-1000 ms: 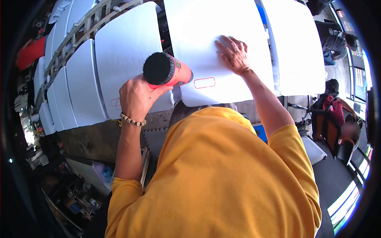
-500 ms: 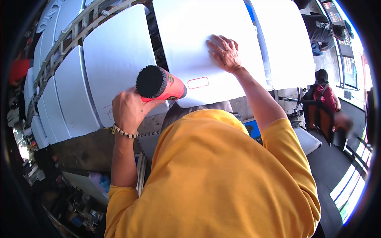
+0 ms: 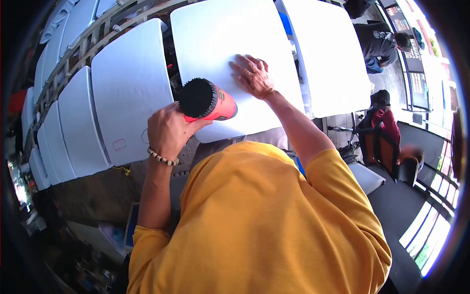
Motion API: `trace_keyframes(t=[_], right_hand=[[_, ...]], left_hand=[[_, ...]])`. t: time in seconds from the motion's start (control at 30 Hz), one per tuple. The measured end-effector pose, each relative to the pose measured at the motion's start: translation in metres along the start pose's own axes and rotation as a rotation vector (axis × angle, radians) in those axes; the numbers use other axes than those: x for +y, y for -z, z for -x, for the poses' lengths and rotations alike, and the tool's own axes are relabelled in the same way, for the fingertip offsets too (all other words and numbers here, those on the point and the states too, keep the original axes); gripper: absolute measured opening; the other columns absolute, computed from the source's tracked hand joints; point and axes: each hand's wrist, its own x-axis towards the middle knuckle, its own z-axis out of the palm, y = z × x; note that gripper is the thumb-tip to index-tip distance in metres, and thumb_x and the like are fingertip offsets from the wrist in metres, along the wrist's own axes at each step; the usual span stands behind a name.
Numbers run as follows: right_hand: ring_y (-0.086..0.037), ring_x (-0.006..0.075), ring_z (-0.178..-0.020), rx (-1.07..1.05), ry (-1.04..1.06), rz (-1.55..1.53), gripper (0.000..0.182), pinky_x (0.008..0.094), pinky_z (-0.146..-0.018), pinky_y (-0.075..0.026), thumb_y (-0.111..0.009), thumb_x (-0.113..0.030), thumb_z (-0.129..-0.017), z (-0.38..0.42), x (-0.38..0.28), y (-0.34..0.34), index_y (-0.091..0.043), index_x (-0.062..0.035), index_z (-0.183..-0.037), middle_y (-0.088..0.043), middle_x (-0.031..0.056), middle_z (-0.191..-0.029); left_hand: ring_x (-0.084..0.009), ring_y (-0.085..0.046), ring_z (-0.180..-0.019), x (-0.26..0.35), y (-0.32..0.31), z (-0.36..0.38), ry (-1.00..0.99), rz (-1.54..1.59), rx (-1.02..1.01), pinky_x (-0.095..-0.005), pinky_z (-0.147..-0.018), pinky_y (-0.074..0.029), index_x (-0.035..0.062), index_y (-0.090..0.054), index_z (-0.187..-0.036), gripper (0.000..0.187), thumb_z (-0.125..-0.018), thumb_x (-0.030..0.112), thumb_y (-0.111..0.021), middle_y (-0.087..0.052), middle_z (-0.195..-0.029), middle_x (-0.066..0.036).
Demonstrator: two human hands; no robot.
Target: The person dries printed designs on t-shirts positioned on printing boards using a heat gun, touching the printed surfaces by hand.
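Note:
My left hand [image 3: 169, 128], with a beaded bracelet at the wrist, is closed around a red and black heat gun [image 3: 221, 105]. The gun's dark nozzle points down and to the right, over the near part of a white cloth-covered board [image 3: 210, 44]. My fingers hide most of its handle. On the same board, farther up and to the right, my right hand [image 3: 254, 78] lies flat with its fingers spread, holding nothing.
More white boards stand in a row to the left [image 3: 127, 93] and right [image 3: 328, 63]. A small red outline [image 3: 119, 144] marks the left one. Behind runs a metal frame [image 3: 93, 44]. A person in dark clothes [image 3: 379, 41] and a seated person in red [image 3: 389, 122] are at right.
The view has shifted, so the boards appear farther left. The heat gun has moved right across the board and now covers the spot where a red outline showed. My right hand stays flat.

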Motion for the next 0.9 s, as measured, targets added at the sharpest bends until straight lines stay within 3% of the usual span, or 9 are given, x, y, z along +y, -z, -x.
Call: trace_keyframes(t=[0.17,0.3,0.43,0.53,0.63,0.67,0.77,0.8,0.9], right_hand=[[-0.041,0.0379,-0.151,-0.004,0.061,-0.201,0.057,0.0566,-0.123,-0.028,-0.059,-0.036,-0.106,-0.001,0.018,0.001,-0.048,-0.0264,-0.161,-0.043,0.0097,-0.168],[-0.051,0.0364,-0.143,-0.049,0.076,-0.438,0.050,0.0520,-0.119,-0.041,-0.069,-0.029,-0.103,0.002,0.053,0.035,-0.060,-0.0166,-0.150,-0.055,0.0150,-0.156],[-0.064,0.0353,-0.131,0.012,0.041,-0.442,0.033,0.0460,-0.108,-0.054,-0.077,-0.021,-0.098,0.027,0.144,0.097,-0.074,-0.0067,-0.127,-0.069,0.0158,-0.138],[-0.070,0.0360,-0.121,0.135,0.099,-0.317,0.026,0.0488,-0.103,-0.056,-0.078,-0.021,-0.097,0.049,0.237,0.130,-0.077,-0.0054,-0.117,-0.073,0.0175,-0.131],[-0.055,0.0356,-0.142,0.029,-0.034,-0.126,0.037,0.0576,-0.119,-0.042,-0.071,-0.038,-0.102,0.082,0.310,0.158,-0.076,-0.0129,-0.128,-0.065,0.0129,-0.148],[-0.043,0.0359,-0.152,-0.051,-0.044,-0.073,0.042,0.0589,-0.126,-0.032,-0.066,-0.042,-0.104,0.094,0.332,0.161,-0.071,-0.0182,-0.138,-0.054,0.0123,-0.159],[-0.034,0.0361,-0.158,-0.082,0.007,0.098,0.049,0.0609,-0.129,-0.024,-0.061,-0.046,-0.106,0.126,0.370,0.165,-0.063,-0.0244,-0.150,-0.046,0.0110,-0.166],[-0.028,0.0366,-0.161,-0.078,0.058,0.016,0.051,0.0627,-0.130,-0.019,-0.054,-0.046,-0.109,0.128,0.376,0.164,-0.055,-0.0294,-0.157,-0.038,0.0091,-0.172],[-0.029,0.0371,-0.160,0.064,0.146,-0.074,0.049,0.0633,-0.130,-0.019,-0.051,-0.044,-0.111,0.137,0.380,0.156,-0.055,-0.0278,-0.157,-0.039,0.0092,-0.171]], left_hand=[[-0.0365,-0.071,-0.070,0.023,-0.014,-0.002,0.091,-0.091,0.029,-0.0464,-0.062,-0.056,0.0055,-0.076,-0.084,0.049,-0.070,0.048,-0.097,-0.073,-0.077,-0.012],[-0.0382,-0.072,-0.071,0.060,-0.009,0.013,0.194,-0.189,0.035,-0.0470,-0.064,-0.056,0.0050,-0.076,-0.084,0.050,-0.070,0.049,-0.096,-0.073,-0.077,-0.014],[-0.0403,-0.074,-0.077,0.087,-0.012,0.042,0.374,-0.266,0.111,-0.0472,-0.068,-0.058,0.0048,-0.079,-0.089,0.049,-0.071,0.046,-0.097,-0.076,-0.083,-0.017],[-0.0407,-0.075,-0.080,0.118,-0.023,0.056,0.476,-0.253,0.126,-0.0471,-0.071,-0.058,0.0034,-0.079,-0.094,0.048,-0.071,0.041,-0.098,-0.077,-0.087,-0.019],[-0.0370,-0.077,-0.081,0.175,-0.054,0.046,0.443,-0.113,0.144,-0.0456,-0.072,-0.059,0.0027,-0.080,-0.100,0.046,-0.072,0.034,-0.099,-0.079,-0.088,-0.017],[-0.0362,-0.078,-0.081,0.194,-0.069,0.039,0.426,-0.088,0.112,-0.0450,-0.072,-0.059,0.0027,-0.080,-0.101,0.046,-0.073,0.034,-0.098,-0.079,-0.088,-0.017],[-0.0318,-0.079,-0.081,0.265,-0.110,-0.006,0.280,-0.019,0.028,-0.0419,-0.072,-0.061,0.0023,-0.080,-0.102,0.046,-0.075,0.035,-0.098,-0.080,-0.088,-0.014],[-0.0320,-0.079,-0.081,0.279,-0.124,-0.021,0.274,0.049,0.024,-0.0415,-0.072,-0.062,0.0028,-0.080,-0.101,0.045,-0.075,0.035,-0.098,-0.080,-0.087,-0.014],[-0.0337,-0.079,-0.080,0.335,-0.163,-0.064,0.286,0.192,0.080,-0.0405,-0.070,-0.062,0.0041,-0.080,-0.100,0.042,-0.076,0.034,-0.097,-0.080,-0.088,-0.016]])
